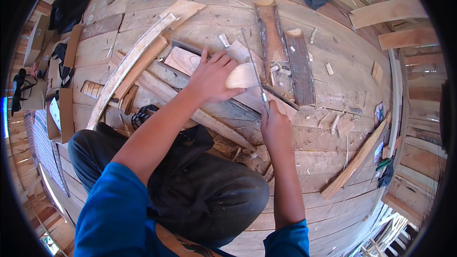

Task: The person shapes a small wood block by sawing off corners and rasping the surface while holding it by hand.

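A small pale wood block (242, 76) rests on a longer reddish plank (181, 60) lying on the floor in front of my knees. My left hand (214, 77) grips the block from its left side, thumb on the near edge and fingers over the far one. In my closed right hand (276, 123) is a long, narrow-bladed knife (252, 59), its tip pointing away from me. The blade stands against the right end of the block. It shows nearly edge-on, so its cutting edge cannot be made out.
Two bark-edged wood slabs (301, 69) lie beyond the plank to the right. Long curved strips (128, 64) lean across the left side. A loose board (354, 162) rests at the right. Chips and shavings (334, 123) litter the plank floor. A cardboard box (60, 119) stands far left.
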The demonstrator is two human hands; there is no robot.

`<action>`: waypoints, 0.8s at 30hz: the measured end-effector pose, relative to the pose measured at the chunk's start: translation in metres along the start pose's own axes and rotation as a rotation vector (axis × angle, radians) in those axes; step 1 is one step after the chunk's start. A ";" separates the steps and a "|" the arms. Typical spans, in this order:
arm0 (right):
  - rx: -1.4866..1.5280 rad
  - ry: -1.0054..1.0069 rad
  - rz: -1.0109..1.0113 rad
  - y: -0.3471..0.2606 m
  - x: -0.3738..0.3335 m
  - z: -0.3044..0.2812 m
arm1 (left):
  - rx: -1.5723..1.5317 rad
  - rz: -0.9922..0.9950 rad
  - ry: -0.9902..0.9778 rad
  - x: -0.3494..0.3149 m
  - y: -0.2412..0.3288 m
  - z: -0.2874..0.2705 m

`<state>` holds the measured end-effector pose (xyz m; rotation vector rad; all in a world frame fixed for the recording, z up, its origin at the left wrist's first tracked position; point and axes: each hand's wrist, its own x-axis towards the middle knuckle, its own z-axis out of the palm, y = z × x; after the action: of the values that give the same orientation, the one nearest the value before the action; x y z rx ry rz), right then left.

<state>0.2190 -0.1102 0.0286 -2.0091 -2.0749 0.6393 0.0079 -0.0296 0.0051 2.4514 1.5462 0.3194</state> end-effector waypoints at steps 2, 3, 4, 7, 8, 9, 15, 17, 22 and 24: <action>0.009 -0.050 0.039 0.000 -0.014 -0.004 | 0.009 0.065 -0.046 -0.002 0.001 -0.004; 0.019 -0.060 0.067 -0.001 -0.022 -0.004 | -0.011 0.065 -0.031 -0.003 0.003 -0.004; 0.029 -0.071 0.095 -0.003 -0.026 -0.004 | -0.031 0.065 -0.016 -0.003 0.005 -0.003; 0.008 -0.016 0.090 -0.007 -0.017 -0.009 | -0.027 0.054 0.027 0.001 0.007 0.001; -0.004 -0.009 0.091 -0.007 -0.014 -0.005 | -0.015 0.042 0.018 0.002 0.008 0.001; -0.022 0.000 0.094 -0.005 -0.011 -0.001 | -0.007 0.034 0.012 0.004 0.009 0.002; -0.003 0.019 0.024 0.001 -0.005 -0.003 | 0.030 0.050 0.043 0.009 0.000 0.007; 0.005 -0.034 0.062 -0.001 -0.015 -0.006 | 0.020 0.079 -0.003 0.005 0.001 0.006; 0.001 -0.007 0.094 -0.005 -0.014 -0.004 | 0.013 0.044 0.044 0.005 0.005 0.011; 0.008 0.034 0.079 -0.006 -0.002 -0.001 | 0.022 0.014 0.072 0.009 0.006 0.012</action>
<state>0.2139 -0.1123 0.0325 -2.0913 -1.9790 0.6212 0.0201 -0.0247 -0.0043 2.4942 1.5698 0.3987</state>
